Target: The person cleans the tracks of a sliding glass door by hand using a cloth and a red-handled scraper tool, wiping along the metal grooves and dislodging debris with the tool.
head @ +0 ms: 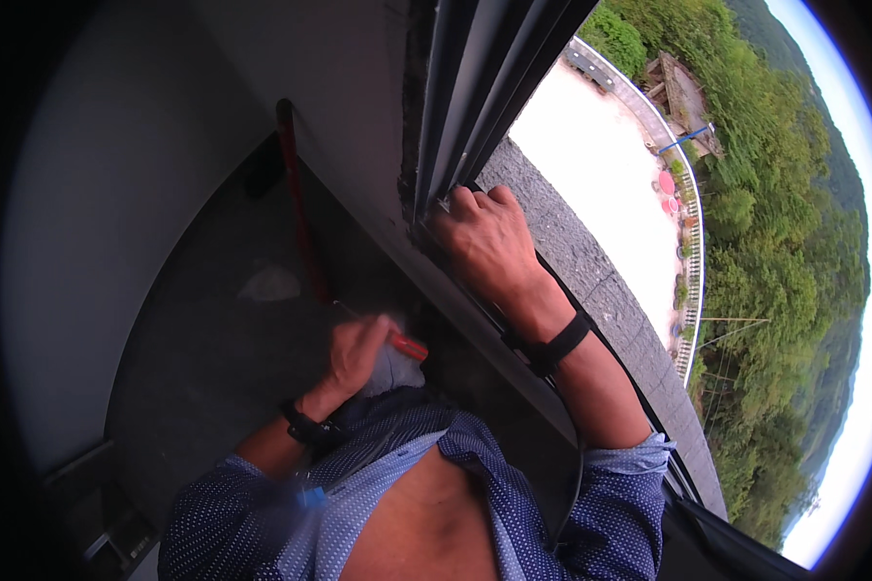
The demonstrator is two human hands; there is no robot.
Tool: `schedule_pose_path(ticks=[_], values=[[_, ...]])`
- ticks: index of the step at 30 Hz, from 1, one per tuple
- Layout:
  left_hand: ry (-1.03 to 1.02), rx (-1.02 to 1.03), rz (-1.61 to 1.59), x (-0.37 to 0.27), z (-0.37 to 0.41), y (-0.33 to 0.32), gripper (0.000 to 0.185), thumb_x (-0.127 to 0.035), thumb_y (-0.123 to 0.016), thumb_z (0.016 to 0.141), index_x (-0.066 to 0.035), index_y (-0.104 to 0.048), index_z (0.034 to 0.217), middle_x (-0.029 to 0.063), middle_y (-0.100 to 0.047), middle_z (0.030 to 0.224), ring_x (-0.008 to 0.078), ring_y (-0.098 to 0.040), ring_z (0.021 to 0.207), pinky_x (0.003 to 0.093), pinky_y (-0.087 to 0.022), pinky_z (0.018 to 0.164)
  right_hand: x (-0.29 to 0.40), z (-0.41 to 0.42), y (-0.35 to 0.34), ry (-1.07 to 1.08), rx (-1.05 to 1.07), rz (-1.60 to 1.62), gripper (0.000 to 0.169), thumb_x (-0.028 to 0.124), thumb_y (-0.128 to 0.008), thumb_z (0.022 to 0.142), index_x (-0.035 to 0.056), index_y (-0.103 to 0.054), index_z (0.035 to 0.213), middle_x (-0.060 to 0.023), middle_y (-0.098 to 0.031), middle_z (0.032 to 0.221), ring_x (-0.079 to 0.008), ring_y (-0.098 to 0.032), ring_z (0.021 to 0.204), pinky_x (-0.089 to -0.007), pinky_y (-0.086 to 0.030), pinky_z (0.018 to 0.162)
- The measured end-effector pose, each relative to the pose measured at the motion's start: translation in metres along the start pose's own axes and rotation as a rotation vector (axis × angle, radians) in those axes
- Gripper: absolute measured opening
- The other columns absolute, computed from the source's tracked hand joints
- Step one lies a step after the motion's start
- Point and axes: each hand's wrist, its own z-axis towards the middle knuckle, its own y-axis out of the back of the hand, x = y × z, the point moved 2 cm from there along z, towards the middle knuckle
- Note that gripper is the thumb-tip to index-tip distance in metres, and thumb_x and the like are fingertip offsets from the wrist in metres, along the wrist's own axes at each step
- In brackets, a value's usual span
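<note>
My left hand [354, 354] holds a screwdriver with a red handle [409, 346]; its thin metal shaft points up and away to the left. This hand is in front of my shirt, over the dark floor, and slightly blurred. Higher up, my right hand [485, 236] rests with curled fingers at the lower corner of a dark metal window frame [472, 94], against its bottom track. Its fingertips are hidden, so whether they grip anything cannot be told.
A long red pole [296, 181] leans against the wall below the window. A pale patch [269, 282] lies on the floor. Outside the frame runs a rough concrete ledge [567, 225], with a bright yard, a balustrade [692, 290] and trees beyond. A thin cable hangs by my right arm.
</note>
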Motion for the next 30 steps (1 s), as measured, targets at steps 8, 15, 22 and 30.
schedule_pose_path(ticks=[8,15,22,30], values=[[0.019,-0.002,-0.012,-0.001,0.0,-0.003,0.043,-0.028,-0.056,0.11,0.004,-0.078,0.092,-0.001,-0.056,0.064,0.0059,-0.047,0.064,0.027,-0.038,0.061,-0.001,0.002,-0.006,0.004,-0.021,0.051,0.011,0.021,-0.067,0.09,0.014,-0.072,0.097,-0.0088,-0.059,0.091,-0.0255,-0.063,0.09,-0.0396,-0.042,0.085],[0.015,-0.002,-0.007,0.0,0.0,-0.002,0.043,-0.029,-0.056,0.11,0.004,-0.077,0.091,-0.0009,-0.056,0.064,0.0057,-0.047,0.064,0.0271,-0.038,0.06,-0.009,-0.015,0.025,-0.104,-0.234,0.14,0.014,0.009,-0.068,0.084,0.0102,-0.072,0.097,-0.0078,-0.061,0.091,-0.0239,-0.064,0.084,-0.0377,-0.046,0.082],[-0.027,0.007,0.031,0.002,0.002,-0.006,0.043,-0.028,-0.056,0.11,0.004,-0.077,0.091,0.0003,-0.059,0.065,0.006,-0.048,0.064,0.0277,-0.04,0.061,-0.098,-0.041,0.076,-0.586,-0.51,-0.128,0.047,-0.001,-0.06,0.088,0.0117,-0.068,0.132,-0.0126,-0.072,0.115,-0.0312,-0.071,0.087,-0.0428,-0.055,0.079],[0.032,0.028,0.024,0.002,0.004,-0.014,0.043,-0.028,-0.057,0.11,0.005,-0.076,0.091,0.0023,-0.064,0.07,0.0068,-0.054,0.068,0.0276,-0.044,0.066,-0.043,-0.05,0.036,-0.502,-0.348,0.177,0.015,0.014,-0.071,0.091,0.0125,-0.075,0.105,-0.009,-0.072,0.092,-0.0298,-0.07,0.08,-0.0405,-0.053,0.076]])
